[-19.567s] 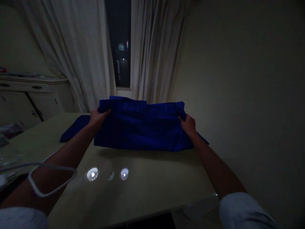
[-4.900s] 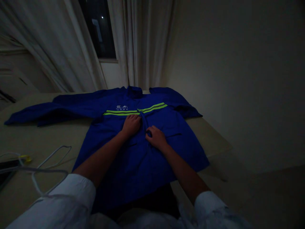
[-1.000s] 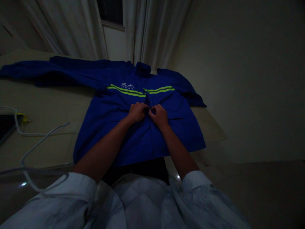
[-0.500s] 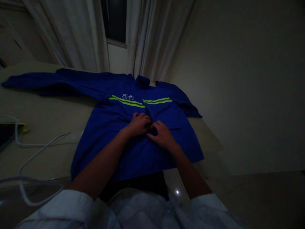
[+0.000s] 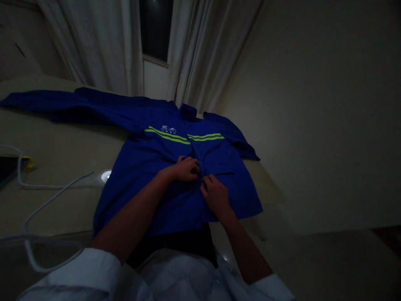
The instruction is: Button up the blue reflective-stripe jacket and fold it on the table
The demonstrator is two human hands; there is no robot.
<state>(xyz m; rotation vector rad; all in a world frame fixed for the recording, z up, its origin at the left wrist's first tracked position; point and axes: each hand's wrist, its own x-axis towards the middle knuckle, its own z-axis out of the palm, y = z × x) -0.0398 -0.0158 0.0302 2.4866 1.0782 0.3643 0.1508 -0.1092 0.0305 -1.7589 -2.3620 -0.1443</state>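
Note:
A blue work jacket [image 5: 147, 156] lies spread face up on a pale table [image 5: 53, 213], with two yellow-green reflective stripes across the chest and a white printed logo [image 5: 168, 129] above them. Its collar [image 5: 187, 110] points away from me, and one long sleeve [image 5: 75, 104] stretches out to the left. My left hand [image 5: 187, 169] is curled on the jacket's centre front, gripping the fabric at the opening. My right hand [image 5: 215, 196] pinches the front edge lower down. The fastenings are hidden by my fingers.
A white cable [image 5: 46, 187] loops across the table's left side near a dark flat device [image 5: 5, 167] with a yellow plug [image 5: 28, 162]. A small light reflects on the tabletop. Pale curtains and a dark window stand behind the table, and a wall rises to the right.
My right hand has moved down the jacket's front, away from my left hand. My left hand has shifted only slightly. The jacket stays in place.

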